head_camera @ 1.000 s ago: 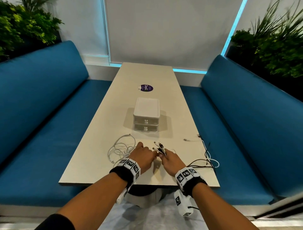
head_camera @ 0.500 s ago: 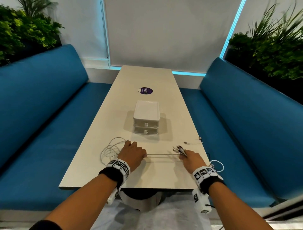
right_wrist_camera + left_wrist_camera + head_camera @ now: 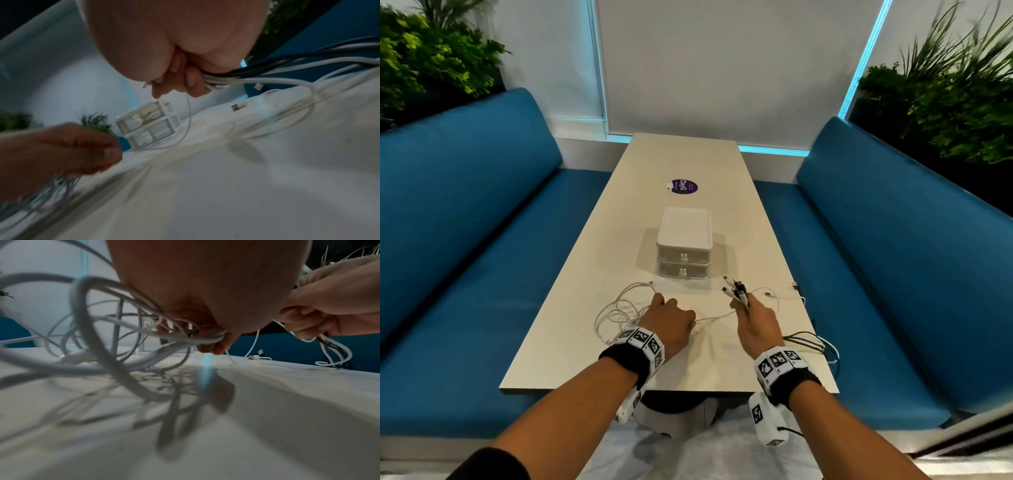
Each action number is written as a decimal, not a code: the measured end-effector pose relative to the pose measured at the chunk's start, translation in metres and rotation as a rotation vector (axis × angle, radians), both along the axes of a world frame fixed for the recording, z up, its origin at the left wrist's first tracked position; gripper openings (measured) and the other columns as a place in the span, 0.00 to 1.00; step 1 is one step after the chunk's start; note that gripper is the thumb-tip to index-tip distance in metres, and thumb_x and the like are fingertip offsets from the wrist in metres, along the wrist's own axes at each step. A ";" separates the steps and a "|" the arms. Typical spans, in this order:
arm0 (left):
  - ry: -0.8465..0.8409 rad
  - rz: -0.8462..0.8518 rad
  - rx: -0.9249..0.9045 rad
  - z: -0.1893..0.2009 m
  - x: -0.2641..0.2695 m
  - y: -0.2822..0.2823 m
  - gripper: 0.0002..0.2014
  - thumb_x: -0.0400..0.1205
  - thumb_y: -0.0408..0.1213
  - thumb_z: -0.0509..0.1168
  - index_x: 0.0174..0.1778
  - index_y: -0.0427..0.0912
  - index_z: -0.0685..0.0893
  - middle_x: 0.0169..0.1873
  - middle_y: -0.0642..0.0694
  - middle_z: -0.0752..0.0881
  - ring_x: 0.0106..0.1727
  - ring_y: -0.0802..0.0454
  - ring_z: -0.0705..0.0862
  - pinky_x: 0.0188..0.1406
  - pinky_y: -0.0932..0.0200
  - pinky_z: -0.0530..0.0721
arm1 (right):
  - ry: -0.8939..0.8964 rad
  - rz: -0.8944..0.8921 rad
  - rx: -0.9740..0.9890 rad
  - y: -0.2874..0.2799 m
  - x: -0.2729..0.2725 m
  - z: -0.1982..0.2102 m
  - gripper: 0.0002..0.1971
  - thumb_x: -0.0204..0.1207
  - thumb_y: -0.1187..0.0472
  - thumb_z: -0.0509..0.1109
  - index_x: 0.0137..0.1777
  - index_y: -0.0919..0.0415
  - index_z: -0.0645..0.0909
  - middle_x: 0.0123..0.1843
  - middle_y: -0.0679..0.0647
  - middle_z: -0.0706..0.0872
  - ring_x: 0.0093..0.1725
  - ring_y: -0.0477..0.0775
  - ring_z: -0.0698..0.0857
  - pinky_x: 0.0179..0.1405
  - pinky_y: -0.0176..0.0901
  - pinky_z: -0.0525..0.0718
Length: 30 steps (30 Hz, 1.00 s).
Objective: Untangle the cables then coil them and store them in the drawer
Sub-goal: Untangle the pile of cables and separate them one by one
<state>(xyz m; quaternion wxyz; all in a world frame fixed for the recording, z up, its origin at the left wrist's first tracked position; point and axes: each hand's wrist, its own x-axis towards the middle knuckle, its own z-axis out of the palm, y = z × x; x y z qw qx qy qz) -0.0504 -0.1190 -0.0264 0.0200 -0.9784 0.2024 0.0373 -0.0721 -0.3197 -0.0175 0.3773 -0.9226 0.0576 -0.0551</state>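
Note:
A tangle of white cables (image 3: 619, 311) lies on the table's near left. My left hand (image 3: 671, 320) grips several strands of it (image 3: 205, 337). My right hand (image 3: 751, 313) holds a bundle of white and black cable ends (image 3: 736, 291), with the plugs sticking up above the fingers (image 3: 193, 79). A slack white strand (image 3: 714, 318) runs between the two hands. The trailing black and white cables (image 3: 811, 341) hang over the right table edge. A small white two-drawer box (image 3: 684, 245) stands in mid-table, both drawers closed.
The long beige table (image 3: 585, 308) runs between two blue benches (image 3: 465, 257). A purple round sticker (image 3: 684, 186) lies beyond the drawer box. Loose plugs (image 3: 795, 285) rest near the right edge. Plants stand behind both benches.
The hands first pulled apart and drew a strand taut. Now the right hand has come back toward the left, and the strand hangs slack.

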 end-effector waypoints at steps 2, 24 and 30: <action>-0.020 -0.018 -0.032 -0.003 0.001 -0.004 0.14 0.86 0.46 0.51 0.55 0.52 0.82 0.46 0.43 0.81 0.51 0.38 0.71 0.59 0.48 0.69 | 0.019 0.098 -0.016 0.012 -0.001 -0.004 0.12 0.85 0.49 0.59 0.57 0.54 0.80 0.46 0.62 0.87 0.44 0.65 0.84 0.42 0.51 0.82; -0.069 -0.094 0.091 -0.013 -0.003 0.012 0.14 0.85 0.34 0.54 0.59 0.50 0.81 0.48 0.47 0.89 0.59 0.43 0.79 0.67 0.43 0.62 | 0.185 -0.063 -0.362 -0.033 -0.004 -0.015 0.15 0.87 0.52 0.52 0.61 0.59 0.75 0.49 0.63 0.85 0.47 0.66 0.85 0.43 0.52 0.83; -0.052 -0.067 0.067 -0.010 -0.005 0.007 0.13 0.87 0.37 0.51 0.59 0.49 0.80 0.49 0.44 0.88 0.57 0.43 0.78 0.68 0.43 0.63 | 0.049 -0.020 -0.101 -0.002 -0.003 0.003 0.12 0.86 0.53 0.57 0.49 0.52 0.81 0.48 0.61 0.89 0.46 0.65 0.86 0.45 0.51 0.83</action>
